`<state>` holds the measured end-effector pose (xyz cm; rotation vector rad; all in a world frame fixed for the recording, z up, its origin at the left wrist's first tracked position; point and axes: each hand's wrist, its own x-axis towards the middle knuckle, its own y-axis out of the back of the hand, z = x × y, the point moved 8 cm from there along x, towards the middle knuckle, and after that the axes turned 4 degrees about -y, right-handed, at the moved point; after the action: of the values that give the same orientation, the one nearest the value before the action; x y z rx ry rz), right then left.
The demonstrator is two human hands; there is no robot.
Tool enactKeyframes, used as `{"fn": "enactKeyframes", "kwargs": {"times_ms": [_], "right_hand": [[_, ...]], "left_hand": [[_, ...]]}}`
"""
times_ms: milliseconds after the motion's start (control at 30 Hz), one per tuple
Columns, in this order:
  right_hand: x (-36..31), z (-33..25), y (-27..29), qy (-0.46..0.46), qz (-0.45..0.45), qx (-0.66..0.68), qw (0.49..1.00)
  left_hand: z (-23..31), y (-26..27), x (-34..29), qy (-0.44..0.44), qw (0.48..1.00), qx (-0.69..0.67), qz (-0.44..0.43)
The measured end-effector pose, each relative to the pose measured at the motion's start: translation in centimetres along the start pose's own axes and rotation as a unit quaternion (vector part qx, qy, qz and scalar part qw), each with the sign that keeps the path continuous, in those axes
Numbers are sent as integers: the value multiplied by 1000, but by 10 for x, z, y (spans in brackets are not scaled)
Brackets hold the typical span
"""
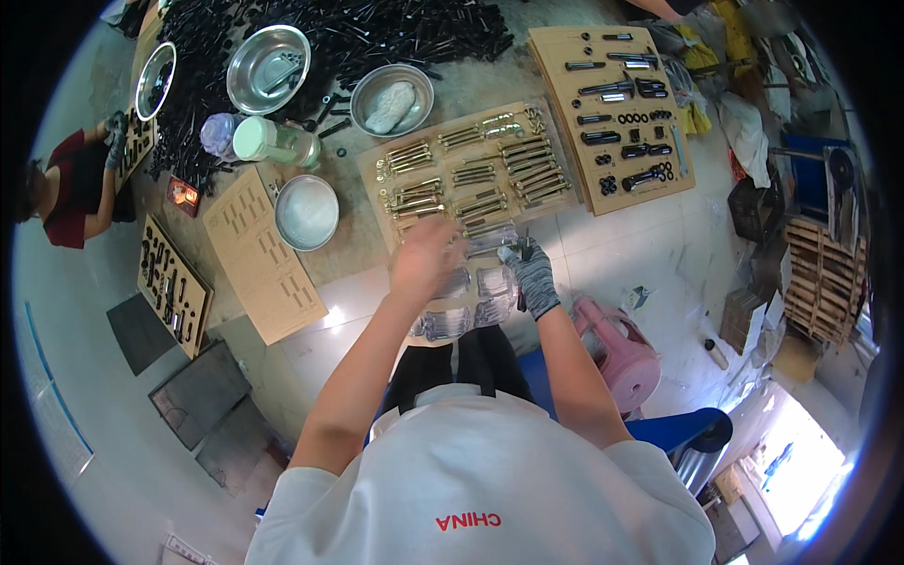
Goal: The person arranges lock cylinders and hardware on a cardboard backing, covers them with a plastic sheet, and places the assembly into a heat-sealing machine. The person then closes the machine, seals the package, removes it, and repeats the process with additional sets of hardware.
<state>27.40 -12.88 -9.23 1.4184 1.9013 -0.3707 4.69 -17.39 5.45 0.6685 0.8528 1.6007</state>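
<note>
Gold bolts (474,175) lie in grouped rows over the far and middle parts of the board (441,165); that share looks done. Clear pockets (494,282) at the board's near end show no bolts, so they appear left to fill. Left hand (428,259), bare and blurred, is over the board's near rows. Right hand (535,275), gloved, fingers bent, is by its near right corner. Cannot tell whether either holds anything. Black-part board (556,49) stands right of the board, well filled.
</note>
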Motion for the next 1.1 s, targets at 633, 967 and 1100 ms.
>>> {"fn": "enactKeyframes", "kwargs": {"times_ms": [633,967,1100], "right_hand": [[31,12,-33,14,-79,-58,995],[19,-11,-44,65,-125,172,975],[7,-18,-39,40,-104,232,966]], "left_hand": [[0,-78,61,42,994,-9,-101],[-33,-80,63,217,947,-228,-66],[-35,-78,53,235,936,-261,-9]]}}
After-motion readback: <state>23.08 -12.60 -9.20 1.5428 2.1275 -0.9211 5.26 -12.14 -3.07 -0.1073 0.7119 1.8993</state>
